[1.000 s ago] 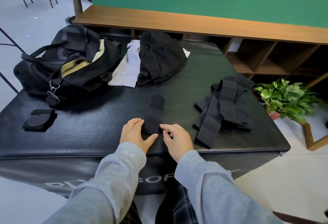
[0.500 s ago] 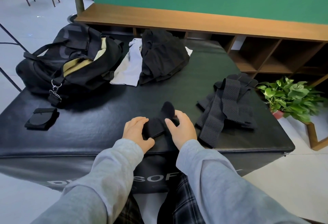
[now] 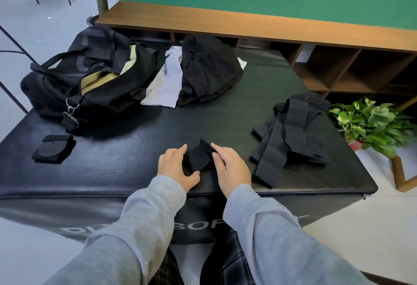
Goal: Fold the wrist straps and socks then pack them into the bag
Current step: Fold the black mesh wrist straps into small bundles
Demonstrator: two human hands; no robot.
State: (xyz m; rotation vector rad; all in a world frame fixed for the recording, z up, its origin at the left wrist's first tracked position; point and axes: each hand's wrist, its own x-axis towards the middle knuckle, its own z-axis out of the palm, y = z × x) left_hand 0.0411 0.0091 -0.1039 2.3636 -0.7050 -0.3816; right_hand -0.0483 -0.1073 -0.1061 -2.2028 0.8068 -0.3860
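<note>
Wrist strap [image 3: 199, 157]: black, folded double.

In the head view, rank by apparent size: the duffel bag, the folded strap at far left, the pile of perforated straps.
1. duffel bag
2. pile of perforated straps
3. folded strap

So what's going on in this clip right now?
A person in grey sleeves is folding a black wrist strap at the near edge of a black padded block. The left hand and right hand both grip it from either side. One folded strap lies to the left, a pile of unfolded straps waits on the right, and the open bag sits at the far left beside some clothes.
</note>
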